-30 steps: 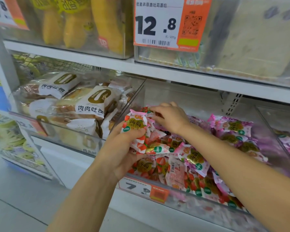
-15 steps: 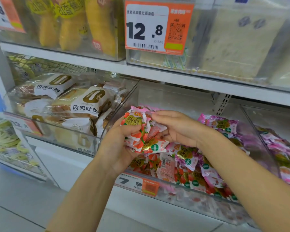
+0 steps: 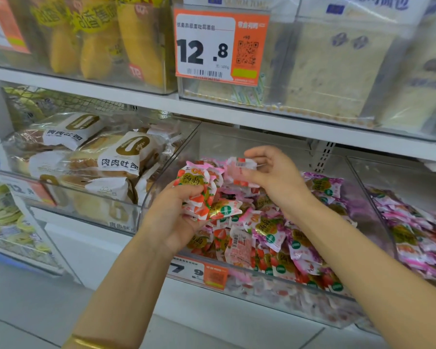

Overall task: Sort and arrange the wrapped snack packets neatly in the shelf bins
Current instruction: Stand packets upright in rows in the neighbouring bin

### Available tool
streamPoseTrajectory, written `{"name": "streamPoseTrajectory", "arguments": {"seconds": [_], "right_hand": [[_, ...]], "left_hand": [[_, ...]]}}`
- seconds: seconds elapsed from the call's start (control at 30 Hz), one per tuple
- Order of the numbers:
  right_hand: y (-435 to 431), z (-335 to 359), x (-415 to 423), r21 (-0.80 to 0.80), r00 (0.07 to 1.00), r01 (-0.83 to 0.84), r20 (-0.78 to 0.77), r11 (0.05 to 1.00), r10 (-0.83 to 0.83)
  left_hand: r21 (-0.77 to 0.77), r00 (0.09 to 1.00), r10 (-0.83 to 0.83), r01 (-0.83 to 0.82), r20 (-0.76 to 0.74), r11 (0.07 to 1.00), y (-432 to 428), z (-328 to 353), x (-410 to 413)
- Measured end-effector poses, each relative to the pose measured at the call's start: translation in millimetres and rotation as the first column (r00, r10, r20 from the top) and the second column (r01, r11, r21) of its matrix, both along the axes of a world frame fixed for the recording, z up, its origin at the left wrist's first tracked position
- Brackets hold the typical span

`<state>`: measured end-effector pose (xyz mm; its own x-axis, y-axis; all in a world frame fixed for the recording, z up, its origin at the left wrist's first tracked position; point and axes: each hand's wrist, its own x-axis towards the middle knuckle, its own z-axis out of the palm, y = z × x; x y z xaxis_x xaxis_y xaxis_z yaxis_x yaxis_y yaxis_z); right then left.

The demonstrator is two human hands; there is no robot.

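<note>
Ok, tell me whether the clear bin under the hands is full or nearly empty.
Partly full: red and pink packets heap in the bin toward its front, while its back wall shows bare.

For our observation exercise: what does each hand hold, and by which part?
The left hand grips a bunch of red strawberry-print packets round their lower halves; the right hand pinches one pale pink packet by its right edge.

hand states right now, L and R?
Left hand: closed, gripping a bunch of red packets.
Right hand: closed, pinching one pink packet between thumb and fingers.
</note>
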<state>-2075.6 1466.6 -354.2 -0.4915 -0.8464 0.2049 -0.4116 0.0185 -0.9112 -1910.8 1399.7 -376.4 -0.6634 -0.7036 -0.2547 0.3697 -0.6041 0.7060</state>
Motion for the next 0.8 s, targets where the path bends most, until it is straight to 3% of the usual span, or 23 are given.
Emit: {"name": "streamPoseTrajectory", "arguments": {"seconds": [0.1,0.2,0.37,0.47,0.53,0.6,0.8], "right_hand": [[1.3,-1.9,13.5,-0.009,0.953,-0.22,0.209,0.975,0.217],[-6.4,-4.4,15.2,-0.076,0.86,-0.256,0.438,0.964,0.263],[-29.8,-5.0,14.4,-0.002,0.869,-0.13,0.482,0.991,0.115],[-40.4,2.1,8.5,0.172,0.896,-0.209,0.427,0.963,0.119],[-43.7,4.0,7.5,0.162,0.83,-0.335,0.517,0.928,0.209],[-46.1,4.3,9.1,0.054,0.733,-0.369,0.63,0.928,0.255],[-50.4,0.3,4.2,0.052,0.598,-0.201,0.797,0.978,0.08]], "left_hand": [[0.017,1.0,0.015,-0.014,-0.026,1.0,0.6,0.2,-2.6],[-0.007,1.0,0.023,-0.023,-0.018,1.0,1.0,2.4,-1.6],[-0.086,1.0,0.017,-0.019,-0.014,0.996,-2.4,5.5,0.9],[-0.097,0.998,0.053,-0.057,-0.037,0.994,-7.6,6.8,6.3],[-0.092,0.997,0.06,-0.064,-0.046,0.994,-9.0,7.6,8.6],[-0.115,0.999,0.042,-0.044,-0.018,0.992,-9.3,8.5,8.9],[-0.16,0.997,0.074,-0.07,0.014,0.985,-6.9,11.5,10.1]]}}
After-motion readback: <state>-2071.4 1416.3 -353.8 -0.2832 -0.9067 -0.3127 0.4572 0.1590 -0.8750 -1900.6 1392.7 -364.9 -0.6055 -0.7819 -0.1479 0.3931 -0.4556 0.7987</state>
